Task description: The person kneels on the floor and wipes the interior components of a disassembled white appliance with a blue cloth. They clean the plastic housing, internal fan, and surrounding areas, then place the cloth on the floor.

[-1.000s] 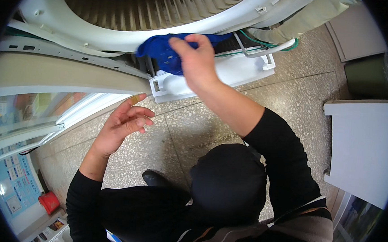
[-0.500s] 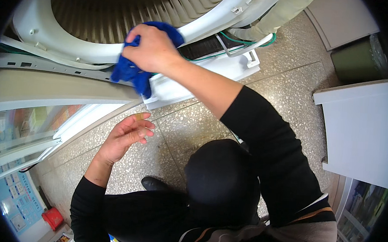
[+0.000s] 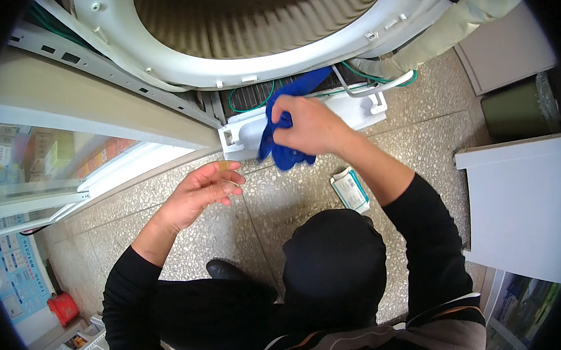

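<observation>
On the left, beyond a red object [image 3: 63, 308] low on the near side, stands a glass-fronted cabinet [image 3: 47, 159] with boxes behind its pane. A slotted metal rail [image 3: 105, 72] runs from the far left toward the middle. Just right of the cabinet's edge I have my left hand [image 3: 197, 198] over the floor, fingers loosely curled and thumb apart, gripping nothing.

In the middle, in front of the round white housing [image 3: 268, 70], is my blue cloth [image 3: 288, 159], across a white trough [image 3: 244, 137]. Its long axis slants from far right to near left: one narrow end points far and right, by the dark grille under the housing's rim, and the other bunches toward me past the trough's near edge. My right hand [image 3: 313, 126] covers its middle, thumb and fingers closed on a fold.

A bent white bar [image 3: 391, 82] stands right of the far end, in the way on that side, with a wrapped hose [image 3: 447, 30] beyond. Nearer me, a small white-and-teal box [image 3: 351, 190] lies beside my knee [image 3: 336, 263]. Farther right are a green bin [image 3: 512, 113] and a white cabinet [image 3: 519, 198].
</observation>
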### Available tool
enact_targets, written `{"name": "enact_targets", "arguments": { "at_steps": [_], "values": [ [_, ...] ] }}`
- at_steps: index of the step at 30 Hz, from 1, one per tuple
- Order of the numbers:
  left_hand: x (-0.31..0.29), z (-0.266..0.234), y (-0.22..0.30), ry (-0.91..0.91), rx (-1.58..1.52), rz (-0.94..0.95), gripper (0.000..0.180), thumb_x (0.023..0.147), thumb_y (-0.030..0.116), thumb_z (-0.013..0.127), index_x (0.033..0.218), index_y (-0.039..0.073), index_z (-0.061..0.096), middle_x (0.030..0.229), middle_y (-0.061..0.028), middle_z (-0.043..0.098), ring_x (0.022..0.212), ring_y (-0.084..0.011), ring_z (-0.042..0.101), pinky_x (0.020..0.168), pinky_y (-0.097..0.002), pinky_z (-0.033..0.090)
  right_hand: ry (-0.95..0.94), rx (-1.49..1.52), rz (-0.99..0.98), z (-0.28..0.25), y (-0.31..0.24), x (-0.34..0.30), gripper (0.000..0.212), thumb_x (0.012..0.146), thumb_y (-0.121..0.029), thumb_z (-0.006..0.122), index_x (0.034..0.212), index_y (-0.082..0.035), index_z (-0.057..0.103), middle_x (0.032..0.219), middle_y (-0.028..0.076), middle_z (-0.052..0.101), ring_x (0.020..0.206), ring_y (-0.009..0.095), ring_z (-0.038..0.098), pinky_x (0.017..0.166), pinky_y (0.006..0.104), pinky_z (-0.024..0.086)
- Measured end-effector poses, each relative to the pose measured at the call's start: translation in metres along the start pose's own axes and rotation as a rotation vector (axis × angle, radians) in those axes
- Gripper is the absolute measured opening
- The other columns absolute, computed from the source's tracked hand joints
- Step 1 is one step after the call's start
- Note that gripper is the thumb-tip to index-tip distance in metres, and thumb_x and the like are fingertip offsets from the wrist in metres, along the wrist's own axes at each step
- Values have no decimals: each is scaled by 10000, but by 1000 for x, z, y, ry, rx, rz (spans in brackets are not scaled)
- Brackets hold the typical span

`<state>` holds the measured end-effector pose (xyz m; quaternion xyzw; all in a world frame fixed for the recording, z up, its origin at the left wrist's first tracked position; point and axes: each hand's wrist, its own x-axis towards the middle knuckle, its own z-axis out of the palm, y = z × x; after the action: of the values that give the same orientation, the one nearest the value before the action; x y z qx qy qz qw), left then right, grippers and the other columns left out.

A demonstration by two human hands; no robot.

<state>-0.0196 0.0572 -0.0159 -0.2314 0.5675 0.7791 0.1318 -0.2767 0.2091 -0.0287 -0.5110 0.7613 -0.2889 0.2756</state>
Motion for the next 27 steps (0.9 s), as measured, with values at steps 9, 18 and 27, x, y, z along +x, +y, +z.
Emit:
{"name": "enact_targets", "arguments": {
  "at_steps": [9, 18, 27],
  "values": [
    [1, 7, 19, 125, 118, 127, 581, 936, 108, 651, 1463, 26, 420, 1342, -147, 575, 1162, -247, 613, 880, -326, 519, 42, 773, -88, -21, -25, -44, 320, 857, -121, 666, 1155, -6, 642, 965, 85, 680, 888, 136, 626, 805, 293, 517],
    [-7, 8, 70, 309, 320, 458, 528, 921, 21, 673, 1415, 13, 487, 1352, -99, 580, 1191, -168, 572, 932, -301, 491, 841, 215, -628, -52, -37, 27, 270, 911, -108, 677, 1171, -45, 642, 1048, 103, 668, 964, 232, 651, 858, 319, 507],
    [-1, 24, 147, 619, 1819, 746, 608, 727, -18, 698, 1313, -25, 538, 1464, -161, 467, 1385, -389, 418, 1131, -462, 379, 528, -443, -137, -31, -25, 106, 439, 920, -180, 546, 1354, -160, 610, 1434, 90, 543, 1247, 305, 520, 1046, 457, 414]
  ]
}}
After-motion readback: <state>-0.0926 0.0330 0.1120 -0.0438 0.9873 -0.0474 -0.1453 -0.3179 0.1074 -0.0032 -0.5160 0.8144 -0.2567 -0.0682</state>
